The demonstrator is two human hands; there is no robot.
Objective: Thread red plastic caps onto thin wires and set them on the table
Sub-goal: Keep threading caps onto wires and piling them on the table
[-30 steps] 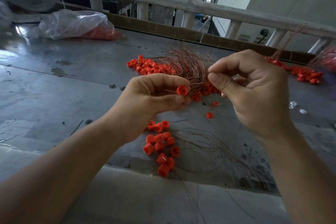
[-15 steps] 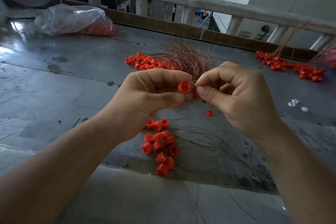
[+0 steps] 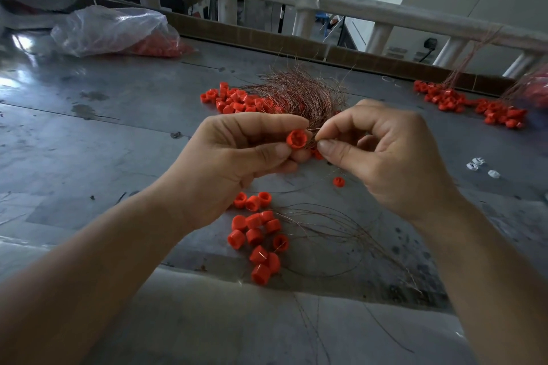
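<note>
The red cap [image 3: 296, 138] is up off the surface [image 3: 103, 133], above its middle, open mouth turned towards the camera, and the left hand [image 3: 234, 163] has it pinched between thumb and forefinger with the other fingers [image 3: 284, 167] curled underneath. Right beside it, the right hand [image 3: 382, 154] comes in knuckles up, thumb and forefinger squeezed together on a thin wire [image 3: 315, 136] whose tip sits at the cap's rim; whether it has entered the cap, I cannot tell. Both forearms reach in from the near edge and meet in the middle. Below the hands, towards the near edge, lies a cluster of caps already on wires [image 3: 258, 234], their strands trailing off to the right. One lone cap [image 3: 338, 181] sits under the right hand. Behind the hands, a copper wire bundle [image 3: 299, 95] fans over a pile of loose caps [image 3: 237, 101]. More wired caps [image 3: 474, 104] lie by the far right edge, and a plastic bag [image 3: 112, 29] of red caps slumps at the far left corner.
</note>
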